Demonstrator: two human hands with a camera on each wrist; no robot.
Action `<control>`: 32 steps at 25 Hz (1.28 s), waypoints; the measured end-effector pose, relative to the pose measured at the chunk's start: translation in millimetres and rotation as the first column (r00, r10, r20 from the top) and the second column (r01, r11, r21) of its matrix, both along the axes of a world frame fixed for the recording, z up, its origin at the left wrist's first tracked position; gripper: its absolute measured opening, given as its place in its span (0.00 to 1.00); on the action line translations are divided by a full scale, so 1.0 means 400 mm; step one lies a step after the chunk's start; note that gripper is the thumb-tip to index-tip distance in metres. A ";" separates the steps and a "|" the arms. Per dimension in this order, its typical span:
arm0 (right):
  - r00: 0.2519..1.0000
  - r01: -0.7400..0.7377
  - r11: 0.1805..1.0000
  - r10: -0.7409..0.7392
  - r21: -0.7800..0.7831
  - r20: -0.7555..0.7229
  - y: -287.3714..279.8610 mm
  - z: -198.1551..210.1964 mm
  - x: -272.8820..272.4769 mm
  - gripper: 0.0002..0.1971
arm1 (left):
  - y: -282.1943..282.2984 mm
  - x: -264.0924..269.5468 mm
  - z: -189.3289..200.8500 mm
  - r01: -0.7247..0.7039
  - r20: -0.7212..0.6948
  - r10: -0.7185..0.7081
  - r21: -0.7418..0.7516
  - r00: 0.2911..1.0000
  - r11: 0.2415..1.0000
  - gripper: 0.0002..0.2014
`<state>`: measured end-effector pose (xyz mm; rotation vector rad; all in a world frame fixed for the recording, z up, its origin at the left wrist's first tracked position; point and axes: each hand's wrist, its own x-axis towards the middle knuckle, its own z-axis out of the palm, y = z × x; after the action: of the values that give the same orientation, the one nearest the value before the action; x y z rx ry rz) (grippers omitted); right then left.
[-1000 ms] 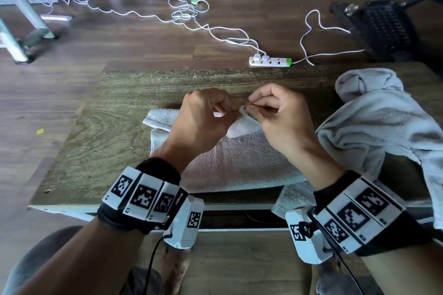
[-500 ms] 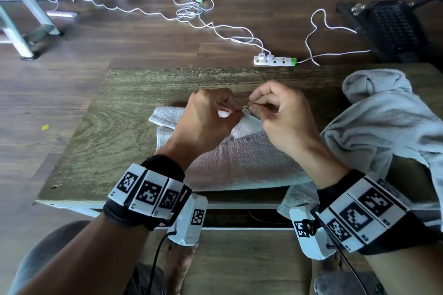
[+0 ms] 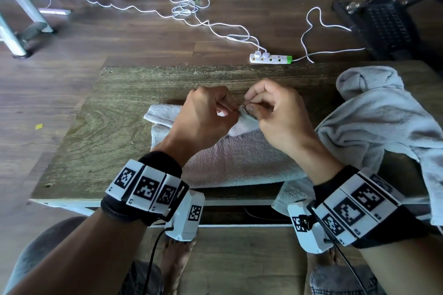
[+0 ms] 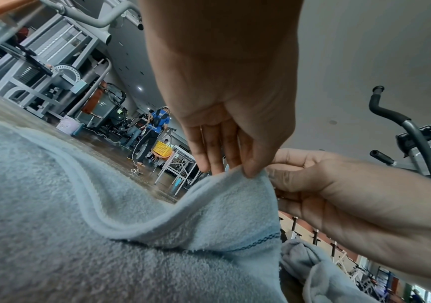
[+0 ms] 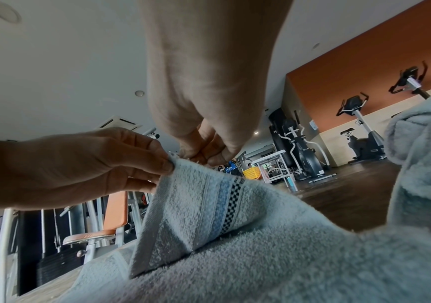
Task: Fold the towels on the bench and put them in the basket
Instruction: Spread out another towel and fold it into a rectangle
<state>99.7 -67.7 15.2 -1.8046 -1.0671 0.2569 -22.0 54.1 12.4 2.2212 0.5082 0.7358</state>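
A pale grey towel (image 3: pixel 230 160) lies partly folded on the middle of the wooden bench (image 3: pixel 100 127). One corner with a blue checked stripe (image 5: pixel 224 205) is lifted above the rest. My left hand (image 3: pixel 225 109) pinches this corner between thumb and fingers (image 4: pixel 250 170). My right hand (image 3: pixel 251 109) meets it from the right and pinches the same corner tip (image 5: pixel 209 157). A second grey towel (image 3: pixel 383 127) lies crumpled on the bench's right end, with part of it hanging over the near edge.
A black perforated basket (image 3: pixel 383 24) stands on the floor beyond the bench's far right corner. A white power strip (image 3: pixel 271 58) and loose cables (image 3: pixel 187 7) lie on the floor behind the bench. Grey metal frame legs (image 3: pixel 21 19) stand at far left.
Both hands stay together pinching the lifted towel corner. Only the head view shifts a little.
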 end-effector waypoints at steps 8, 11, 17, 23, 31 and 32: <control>1.000 0.013 1.000 -0.013 0.001 0.012 0.001 -0.004 0.001 0.07 | 0.000 0.004 0.001 -0.005 -0.034 0.004 -0.041 0.999 0.999 0.02; 1.000 0.017 1.000 -0.017 0.004 0.005 0.002 -0.006 0.002 0.07 | 0.001 0.007 -0.001 -0.009 -0.033 0.007 -0.063 0.999 0.998 0.02; 1.000 0.007 1.000 -0.007 -0.020 -0.013 -0.002 -0.007 0.004 0.08 | -0.004 0.008 0.002 0.018 -0.046 -0.021 -0.067 0.999 0.998 0.02; 1.000 0.008 0.999 -0.009 -0.035 -0.027 -0.004 -0.008 0.011 0.08 | -0.005 0.012 0.002 0.022 -0.037 -0.023 -0.050 0.999 0.999 0.01; 0.992 -0.046 0.997 0.039 -0.057 -0.122 -0.013 0.012 0.013 0.07 | -0.006 0.020 -0.003 0.015 -0.022 -0.016 -0.031 1.000 0.999 0.01; 0.987 -0.064 0.996 0.054 -0.061 -0.151 -0.013 0.014 0.012 0.07 | -0.007 0.019 -0.002 0.016 -0.021 -0.016 -0.026 1.000 1.000 0.01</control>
<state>104.7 -72.8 20.9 -1.7835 -1.0176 0.4605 -14.4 51.4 11.5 2.2090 0.5065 0.6949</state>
